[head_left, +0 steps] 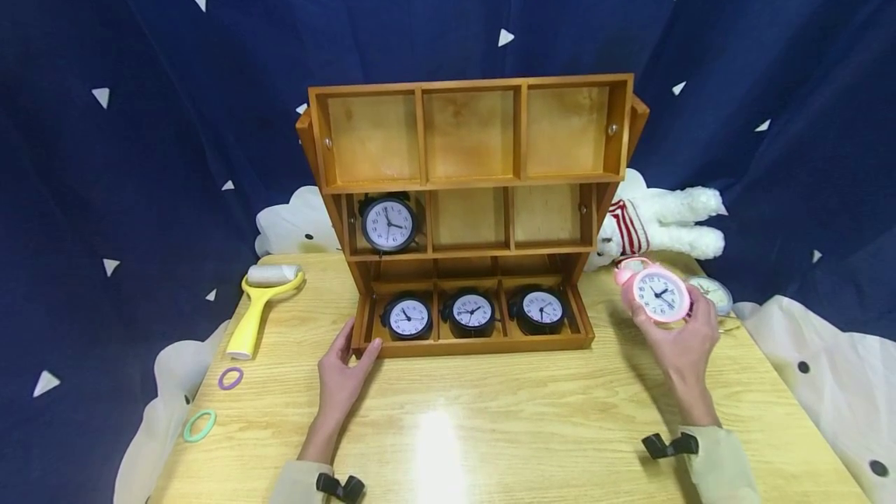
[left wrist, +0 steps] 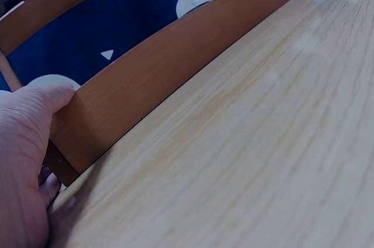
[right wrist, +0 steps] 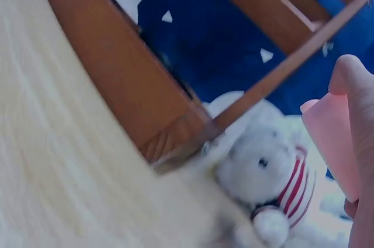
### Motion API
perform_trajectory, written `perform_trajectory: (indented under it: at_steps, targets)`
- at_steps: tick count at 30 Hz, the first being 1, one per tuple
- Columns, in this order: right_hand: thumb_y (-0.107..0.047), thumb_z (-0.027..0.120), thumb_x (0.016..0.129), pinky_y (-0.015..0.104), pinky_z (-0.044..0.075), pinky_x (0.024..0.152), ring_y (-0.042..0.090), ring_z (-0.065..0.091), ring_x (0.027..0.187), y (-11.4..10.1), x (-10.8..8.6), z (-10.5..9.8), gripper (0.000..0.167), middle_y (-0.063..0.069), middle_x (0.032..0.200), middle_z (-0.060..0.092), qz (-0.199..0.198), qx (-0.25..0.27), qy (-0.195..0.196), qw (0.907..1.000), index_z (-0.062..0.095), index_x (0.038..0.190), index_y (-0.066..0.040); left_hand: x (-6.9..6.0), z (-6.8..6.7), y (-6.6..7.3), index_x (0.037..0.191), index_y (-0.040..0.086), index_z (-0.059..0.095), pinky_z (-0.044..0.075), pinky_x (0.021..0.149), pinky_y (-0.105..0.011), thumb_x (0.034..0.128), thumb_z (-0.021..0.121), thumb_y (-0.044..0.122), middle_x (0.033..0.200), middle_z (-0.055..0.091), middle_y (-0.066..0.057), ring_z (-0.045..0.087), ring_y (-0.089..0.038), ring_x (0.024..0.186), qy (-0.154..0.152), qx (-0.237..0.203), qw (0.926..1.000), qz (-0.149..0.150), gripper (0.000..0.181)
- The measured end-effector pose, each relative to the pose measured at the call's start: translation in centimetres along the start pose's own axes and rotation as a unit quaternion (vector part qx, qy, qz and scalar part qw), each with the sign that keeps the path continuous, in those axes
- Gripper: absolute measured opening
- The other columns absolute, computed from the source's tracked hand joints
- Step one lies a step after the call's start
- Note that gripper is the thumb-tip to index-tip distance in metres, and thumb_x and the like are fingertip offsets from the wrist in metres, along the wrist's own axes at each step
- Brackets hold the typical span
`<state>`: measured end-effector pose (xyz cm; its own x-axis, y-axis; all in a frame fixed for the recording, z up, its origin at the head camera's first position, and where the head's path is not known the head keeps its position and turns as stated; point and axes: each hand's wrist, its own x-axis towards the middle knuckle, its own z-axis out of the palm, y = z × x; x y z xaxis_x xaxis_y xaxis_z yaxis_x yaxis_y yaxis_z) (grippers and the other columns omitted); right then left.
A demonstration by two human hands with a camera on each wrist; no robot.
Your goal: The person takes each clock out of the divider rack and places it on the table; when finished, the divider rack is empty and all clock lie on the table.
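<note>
Right hand point(head_left: 682, 337): clamped on the pink alarm clock point(head_left: 658, 294), thumb and fingers gripping its lower edge and sides. Clock held up off the worktop point(head_left: 532, 411), just beyond the palm, white dial towards the head camera, handle at its top end. Right wrist view shows the pink casing from the side, within the grip.

Left hand point(head_left: 343, 368): clamped on the near left corner of the wooden shelf point(head_left: 476, 347), thumb over the front board, other fingers round the side. Left wrist view agrees.

Shelf stands between the two hands, three tiers. Bottom tier, running right from the left hand: first black clock point(head_left: 408, 318), second black clock point(head_left: 472, 312), third black clock point(head_left: 539, 309), one per compartment. Upper black clock point(head_left: 388, 224): middle tier, left compartment, above and beyond the left hand.

Just beyond and right of the right hand: pale clock point(head_left: 712, 294) on the worktop, partly hidden by fingers. Farther beyond that hand: white plush toy point(head_left: 661, 218) in a red-striped top, lying beside the shelf.

Left of the left hand: yellow-handled lint roller point(head_left: 253, 320), farther off; purple ring point(head_left: 221, 381), nearer; green ring point(head_left: 187, 431), nearest the person
</note>
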<state>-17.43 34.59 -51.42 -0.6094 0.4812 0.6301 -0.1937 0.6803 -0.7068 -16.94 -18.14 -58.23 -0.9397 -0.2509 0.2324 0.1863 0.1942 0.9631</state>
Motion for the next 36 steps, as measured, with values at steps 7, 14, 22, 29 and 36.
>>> perform_trajectory:
  at_steps: [7, 14, 22, 29, 36]
  targets:
    - [-0.019, 0.092, 0.070, 0.058, 0.042, 0.102, 0.042, 0.054, 0.117, 3.2, -0.8, 0.6, 0.080, 0.030, 0.127, 0.060, 0.092, -0.028, -0.052, 0.9940, 0.057, 0.137, 0.007, 0.2, 0.0, 0.0, 0.149, -0.004, 0.052, 0.044, 0.108, -0.016, 0.0900, 0.084, 0.012, 0.146, 0.057, -0.028, 0.055, -0.037, 0.136, -0.001, 0.005, 1.0000, 0.000, 0.069]
    - [-0.025, 0.091, 0.074, 0.057, 0.041, 0.093, 0.043, 0.053, 0.114, 5.5, -1.5, 1.1, 0.079, 0.029, 0.126, 0.059, 0.128, -0.060, -0.090, 0.9858, 0.056, 0.138, 0.004, 0.2, 0.1, 0.3, 0.150, -0.004, 0.051, 0.044, 0.106, -0.011, 0.0908, 0.084, 0.014, 0.147, 0.055, -0.027, 0.055, -0.034, 0.137, -0.007, 0.004, 0.9999, -0.007, 0.070]
    - [-0.026, 0.092, 0.073, 0.045, 0.043, 0.088, 0.043, 0.054, 0.113, 6.8, -1.7, 1.3, 0.079, 0.027, 0.127, 0.060, 0.137, -0.066, -0.089, 0.9843, 0.057, 0.136, 0.005, 0.1, 0.1, 0.2, 0.151, -0.003, 0.050, 0.043, 0.106, -0.011, 0.0902, 0.085, 0.016, 0.148, 0.055, -0.027, 0.054, -0.037, 0.138, -0.008, 0.011, 0.9999, -0.009, 0.073]
    - [-0.033, 0.094, 0.072, 0.054, 0.045, 0.091, 0.041, 0.056, 0.113, 7.1, -1.7, 1.6, 0.080, 0.026, 0.125, 0.061, 0.124, -0.076, -0.122, 0.9818, 0.058, 0.133, 0.005, 0.0, 0.0, 0.1, 0.152, -0.002, 0.050, 0.042, 0.107, -0.012, 0.0905, 0.085, 0.018, 0.150, 0.054, -0.026, 0.053, -0.037, 0.139, -0.008, 0.014, 0.9998, -0.012, 0.073]
    - [-0.028, 0.092, 0.075, 0.049, 0.044, 0.091, 0.040, 0.056, 0.113, 7.1, -1.9, 1.5, 0.079, 0.026, 0.125, 0.060, 0.123, -0.070, -0.128, 0.9817, 0.056, 0.136, 0.005, 0.0, -0.1, 0.3, 0.152, -0.001, 0.050, 0.041, 0.109, -0.014, 0.0906, 0.085, 0.019, 0.151, 0.052, -0.026, 0.051, -0.037, 0.141, -0.010, 0.013, 0.9998, -0.015, 0.073]
